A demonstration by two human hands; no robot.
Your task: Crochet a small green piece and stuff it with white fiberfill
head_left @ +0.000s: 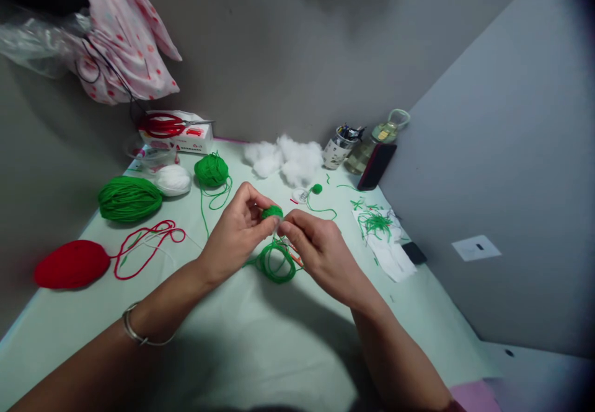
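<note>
Above the middle of the table, my left hand (242, 221) pinches a small green crocheted piece (272, 212) between thumb and fingers. My right hand (316, 238) is closed against the near side of that piece, its thumb and fingertips pressed together. A whitish bit shows at those fingertips, too small to name. Below both hands lies a loose coil of green yarn (277, 263), with an orange-red tool partly hidden beside it. White fluffy stuffing (297, 157) sits in clumps behind the hands. A small green crocheted ball (317, 188) with a yarn tail rests to the right of it.
At left lie red yarn (72, 264), green yarn (130, 199), white yarn (173, 180) and a green yarn ball (211, 170). Red-handled scissors (162, 125) rest on a box. At right are a pen cup (338, 150), a bottle (367, 152), a phone (377, 166) and yarn scraps (375, 223) on tissue.
</note>
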